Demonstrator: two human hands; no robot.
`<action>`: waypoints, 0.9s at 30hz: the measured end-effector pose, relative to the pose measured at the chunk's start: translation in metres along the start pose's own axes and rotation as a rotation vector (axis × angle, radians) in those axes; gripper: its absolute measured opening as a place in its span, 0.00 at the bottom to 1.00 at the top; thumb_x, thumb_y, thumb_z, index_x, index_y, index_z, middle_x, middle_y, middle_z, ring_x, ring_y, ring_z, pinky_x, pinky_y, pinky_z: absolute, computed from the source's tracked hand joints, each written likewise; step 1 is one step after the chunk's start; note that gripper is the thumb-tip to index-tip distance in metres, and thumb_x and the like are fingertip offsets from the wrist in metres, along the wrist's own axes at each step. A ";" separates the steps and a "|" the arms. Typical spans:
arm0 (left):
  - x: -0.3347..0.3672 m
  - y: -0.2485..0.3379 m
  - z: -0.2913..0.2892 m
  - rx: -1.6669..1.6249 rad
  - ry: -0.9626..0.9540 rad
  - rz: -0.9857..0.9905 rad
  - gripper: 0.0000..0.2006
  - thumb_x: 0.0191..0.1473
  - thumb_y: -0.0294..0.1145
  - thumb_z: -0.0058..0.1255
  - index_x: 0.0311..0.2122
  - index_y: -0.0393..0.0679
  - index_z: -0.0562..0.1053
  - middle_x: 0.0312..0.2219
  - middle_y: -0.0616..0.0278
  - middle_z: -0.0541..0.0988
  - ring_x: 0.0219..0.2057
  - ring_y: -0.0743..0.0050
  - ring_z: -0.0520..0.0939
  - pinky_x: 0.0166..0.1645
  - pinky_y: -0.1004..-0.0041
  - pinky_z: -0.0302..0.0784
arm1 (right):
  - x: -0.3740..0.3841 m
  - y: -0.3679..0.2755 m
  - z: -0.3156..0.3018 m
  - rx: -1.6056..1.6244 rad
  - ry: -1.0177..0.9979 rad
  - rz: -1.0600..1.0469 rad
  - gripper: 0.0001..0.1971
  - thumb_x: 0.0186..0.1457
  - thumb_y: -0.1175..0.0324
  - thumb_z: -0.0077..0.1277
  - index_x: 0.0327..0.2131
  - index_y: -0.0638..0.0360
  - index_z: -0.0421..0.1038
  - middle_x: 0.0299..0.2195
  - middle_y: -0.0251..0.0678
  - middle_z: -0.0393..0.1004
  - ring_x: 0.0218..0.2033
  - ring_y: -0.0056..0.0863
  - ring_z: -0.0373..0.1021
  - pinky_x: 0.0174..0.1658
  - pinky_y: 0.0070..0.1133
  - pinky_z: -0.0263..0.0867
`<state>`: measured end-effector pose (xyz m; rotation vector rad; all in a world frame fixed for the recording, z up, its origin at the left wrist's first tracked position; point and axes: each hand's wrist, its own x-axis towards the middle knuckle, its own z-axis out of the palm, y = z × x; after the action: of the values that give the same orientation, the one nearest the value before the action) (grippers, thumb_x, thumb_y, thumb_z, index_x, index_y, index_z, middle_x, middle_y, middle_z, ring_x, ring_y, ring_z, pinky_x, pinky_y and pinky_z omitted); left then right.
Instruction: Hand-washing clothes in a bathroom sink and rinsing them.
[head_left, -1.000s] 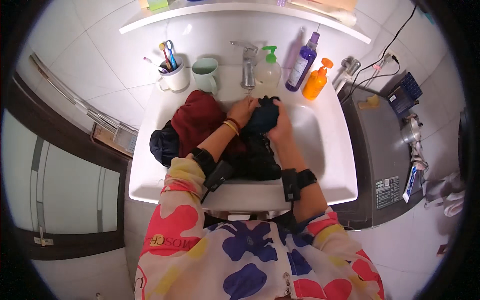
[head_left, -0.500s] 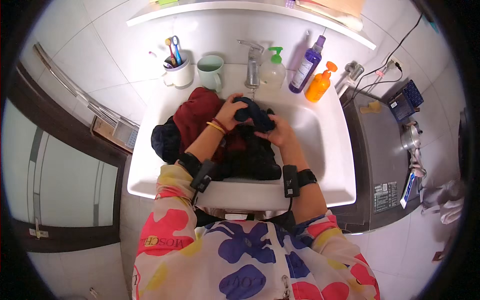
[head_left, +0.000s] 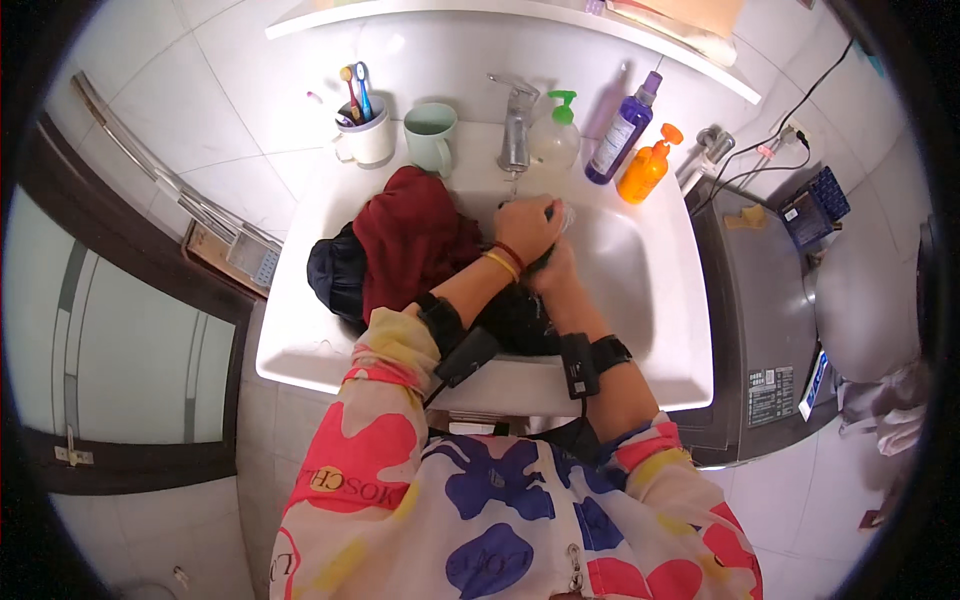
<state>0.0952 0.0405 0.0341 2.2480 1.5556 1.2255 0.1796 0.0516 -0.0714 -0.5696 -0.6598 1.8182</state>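
Observation:
Over the basin of the white sink [head_left: 668,300], just below the tap [head_left: 516,135], my two hands are close together. My left hand [head_left: 530,228] is closed round a dark navy cloth [head_left: 543,262], most of which the fingers hide. Right below it, my right hand [head_left: 556,272] grips the same cloth, its fingers largely hidden. A thin stream of water comes from the tap. Beneath my forearms lies a black wet garment [head_left: 515,318]. To the left, a maroon garment [head_left: 408,235] is heaped with a dark piece of clothing [head_left: 335,272] over the sink's edge.
Along the back rim stand a white mug [head_left: 368,140] with toothbrushes, a green cup [head_left: 430,138], a green-topped pump bottle [head_left: 556,135], a purple bottle [head_left: 622,135] and an orange pump bottle [head_left: 645,175]. A shelf [head_left: 500,12] runs above. A grey-topped appliance [head_left: 755,300] stands right.
My left hand has moved right and turned over, now above my right hand. The cloth, stretched between both hands before, is bunched within them. The maroon garment shows more fully.

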 end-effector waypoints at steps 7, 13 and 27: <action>-0.005 -0.009 0.002 -0.042 0.031 -0.074 0.15 0.48 0.43 0.39 0.23 0.43 0.71 0.20 0.54 0.73 0.24 0.51 0.74 0.29 0.61 0.68 | -0.029 -0.028 0.058 0.335 0.229 0.027 0.20 0.50 0.59 0.42 0.44 0.61 0.60 0.37 0.38 0.69 0.39 0.35 0.65 0.41 0.28 0.63; -0.005 -0.073 0.001 -0.145 -0.352 -0.103 0.19 0.48 0.48 0.40 0.31 0.40 0.71 0.34 0.51 0.72 0.38 0.50 0.69 0.43 0.61 0.63 | -0.014 -0.063 0.036 0.229 0.608 -0.230 0.16 0.49 0.57 0.46 0.36 0.59 0.66 0.28 0.36 0.69 0.29 0.32 0.67 0.35 0.30 0.64; -0.002 -0.039 0.061 -0.302 -0.764 0.035 0.22 0.41 0.35 0.52 0.43 0.37 0.65 0.36 0.45 0.72 0.40 0.48 0.71 0.45 0.66 0.65 | -0.049 -0.107 0.046 -0.261 0.779 -0.279 0.17 0.46 0.54 0.47 0.33 0.58 0.68 0.27 0.34 0.70 0.28 0.28 0.66 0.33 0.24 0.62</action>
<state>0.1087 0.0751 -0.0276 2.1524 0.9656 0.4463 0.2381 0.0273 0.0384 -1.2095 -0.4044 1.1191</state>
